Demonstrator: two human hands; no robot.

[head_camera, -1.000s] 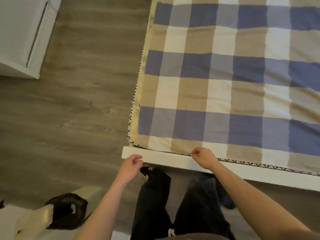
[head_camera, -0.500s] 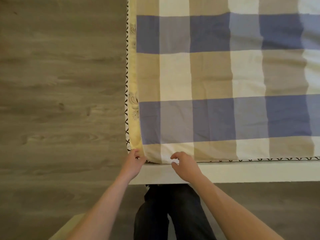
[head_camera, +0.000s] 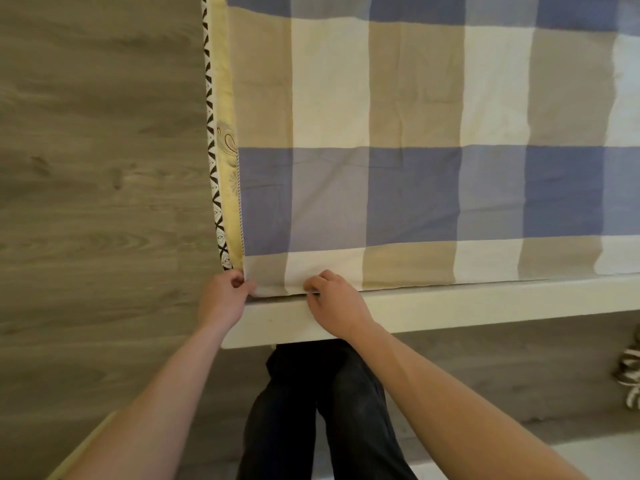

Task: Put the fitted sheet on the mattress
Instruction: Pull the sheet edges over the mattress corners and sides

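Observation:
A checked sheet (head_camera: 415,140) in blue, beige and cream lies flat over the mattress (head_camera: 231,188), whose yellow side with a black-and-white patterned trim shows along the left edge. My left hand (head_camera: 223,297) pinches the sheet's near left corner. A little to the right, my right hand (head_camera: 332,301) grips the sheet's near hem where it meets the white bed frame (head_camera: 485,301). Both hands are closed on fabric at the foot of the bed.
Grey wood floor (head_camera: 97,168) runs along the left of the bed and under it. My dark-trousered legs (head_camera: 322,410) stand against the frame. A striped object (head_camera: 628,372) lies on the floor at the far right edge.
The view has closed in on the bed corner. Both hands went from the frame edge onto the sheet's near left corner and hem and took hold of it.

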